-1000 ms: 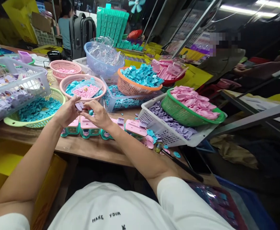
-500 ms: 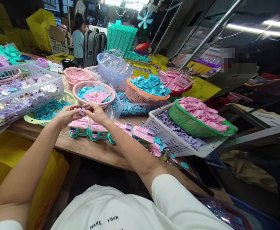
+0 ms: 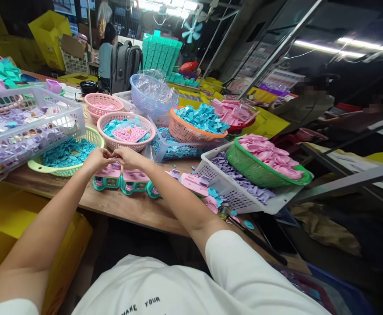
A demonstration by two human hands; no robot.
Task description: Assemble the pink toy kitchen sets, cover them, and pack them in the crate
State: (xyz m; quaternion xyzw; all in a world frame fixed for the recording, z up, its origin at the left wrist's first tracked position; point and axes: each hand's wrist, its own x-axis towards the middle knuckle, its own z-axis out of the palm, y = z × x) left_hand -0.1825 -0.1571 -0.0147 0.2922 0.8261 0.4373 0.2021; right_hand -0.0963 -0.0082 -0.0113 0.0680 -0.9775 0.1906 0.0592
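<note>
Both hands meet over the leftmost of several toy vehicles with pink tops and teal bases, lined up along the table. My left hand [image 3: 96, 160] is closed at the left side of that toy vehicle's pink top [image 3: 110, 171]. From the right, my right hand [image 3: 128, 158] closes in with its fingertips nearly touching the left ones. Between the fingertips a small purple plastic piece [image 3: 115, 165] shows partly, right at the pink top; the fingers hide most of it. Beside them stands a second toy vehicle [image 3: 134, 180], and further right another toy vehicle [image 3: 194, 183] carries a raised purple piece.
Behind the hands sits a pink basket [image 3: 103, 127] of teal and pink parts. A yellow-green basket [image 3: 35, 165] is at the left, and a white crate [image 3: 212, 177] with a green basket [image 3: 260, 168] at the right. A black-handled tool [image 3: 257, 238] lies near the table edge. Other people are further back.
Both hands have lowered the small purple piece from above the leftmost toy vehicle down to its pink top. The view has shifted slightly.
</note>
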